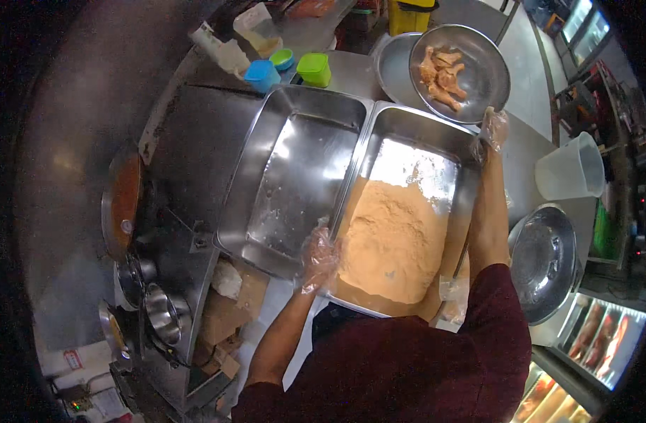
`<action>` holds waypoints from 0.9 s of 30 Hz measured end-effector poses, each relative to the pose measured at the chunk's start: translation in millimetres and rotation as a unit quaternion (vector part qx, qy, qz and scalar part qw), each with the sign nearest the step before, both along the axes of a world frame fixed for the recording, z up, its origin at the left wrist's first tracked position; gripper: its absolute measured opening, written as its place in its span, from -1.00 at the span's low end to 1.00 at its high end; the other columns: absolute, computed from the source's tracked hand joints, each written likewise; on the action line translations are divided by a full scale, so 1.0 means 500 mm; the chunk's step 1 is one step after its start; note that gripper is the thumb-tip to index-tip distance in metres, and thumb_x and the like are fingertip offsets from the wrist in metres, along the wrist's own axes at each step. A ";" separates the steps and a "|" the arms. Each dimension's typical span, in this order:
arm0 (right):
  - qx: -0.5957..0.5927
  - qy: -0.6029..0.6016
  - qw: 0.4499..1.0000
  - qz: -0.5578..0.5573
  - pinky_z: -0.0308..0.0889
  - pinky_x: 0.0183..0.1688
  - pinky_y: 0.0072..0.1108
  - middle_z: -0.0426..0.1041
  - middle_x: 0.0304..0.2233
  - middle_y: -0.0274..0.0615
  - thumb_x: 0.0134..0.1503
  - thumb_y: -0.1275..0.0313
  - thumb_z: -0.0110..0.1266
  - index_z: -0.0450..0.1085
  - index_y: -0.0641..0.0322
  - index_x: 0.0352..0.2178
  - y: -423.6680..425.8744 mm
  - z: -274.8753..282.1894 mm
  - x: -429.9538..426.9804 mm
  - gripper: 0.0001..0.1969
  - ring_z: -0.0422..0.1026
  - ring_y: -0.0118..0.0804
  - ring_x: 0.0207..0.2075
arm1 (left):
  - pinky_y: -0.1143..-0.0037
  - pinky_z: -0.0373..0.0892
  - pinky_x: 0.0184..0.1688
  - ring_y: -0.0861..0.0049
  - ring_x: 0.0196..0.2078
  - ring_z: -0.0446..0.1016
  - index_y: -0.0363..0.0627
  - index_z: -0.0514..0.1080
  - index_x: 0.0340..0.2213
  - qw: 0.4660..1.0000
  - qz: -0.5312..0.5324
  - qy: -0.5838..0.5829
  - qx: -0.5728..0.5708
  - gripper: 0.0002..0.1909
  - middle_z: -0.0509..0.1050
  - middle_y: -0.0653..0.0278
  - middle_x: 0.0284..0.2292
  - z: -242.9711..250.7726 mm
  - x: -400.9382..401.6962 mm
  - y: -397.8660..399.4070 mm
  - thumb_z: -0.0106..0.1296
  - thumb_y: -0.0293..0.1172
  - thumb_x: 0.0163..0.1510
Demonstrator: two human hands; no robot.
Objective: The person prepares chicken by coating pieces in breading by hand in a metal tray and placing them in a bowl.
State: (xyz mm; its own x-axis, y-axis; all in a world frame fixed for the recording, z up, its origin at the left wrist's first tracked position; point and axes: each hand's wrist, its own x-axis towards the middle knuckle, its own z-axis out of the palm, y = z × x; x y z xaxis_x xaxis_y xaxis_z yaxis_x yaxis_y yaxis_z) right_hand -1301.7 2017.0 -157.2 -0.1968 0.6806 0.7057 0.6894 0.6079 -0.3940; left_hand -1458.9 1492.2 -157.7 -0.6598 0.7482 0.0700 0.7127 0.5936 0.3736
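My right hand (493,133), in a clear plastic glove, grips the near rim of a round steel bowl (484,69). Several raw chicken drumsticks (443,79) lie in that bowl, which is tilted toward me. Below it, a deep steel pan (374,135) holds pale orange breading flour (391,243) heaped over its near part. My left hand (320,256), also gloved, is at the near end of the rims where this pan meets a second steel pan (296,190). Its fingertips are unclear, so whether it grips a rim cannot be told.
A second round bowl (394,69) sits partly under the raised one. Lidded blue (262,75) and green (314,70) tubs stand beyond the pans. At right are a translucent bucket (563,168) and a steel basin (542,264). Steel pots (167,314) stand at lower left.
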 end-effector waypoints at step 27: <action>-0.024 -0.173 0.985 0.004 0.29 -0.52 -0.40 0.41 -0.65 -0.12 -0.09 0.09 -0.05 0.43 0.17 -0.60 0.093 0.138 0.010 -0.65 0.42 -0.22 -0.56 | 0.26 0.30 -0.31 0.08 -0.37 0.38 -0.25 0.25 -0.26 0.996 0.022 -0.083 0.038 -0.51 0.37 0.00 -0.39 0.083 0.001 0.031 0.07 -0.21 -0.22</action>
State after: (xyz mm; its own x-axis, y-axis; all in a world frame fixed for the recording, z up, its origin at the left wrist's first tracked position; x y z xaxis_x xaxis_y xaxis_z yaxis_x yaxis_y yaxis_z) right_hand -1296.9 2063.6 -88.4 -0.4254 0.7084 0.5632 0.7824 0.6007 -0.1645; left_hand -1458.3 1507.5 -116.3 -0.6994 0.7146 0.0129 0.6108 0.5882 0.5300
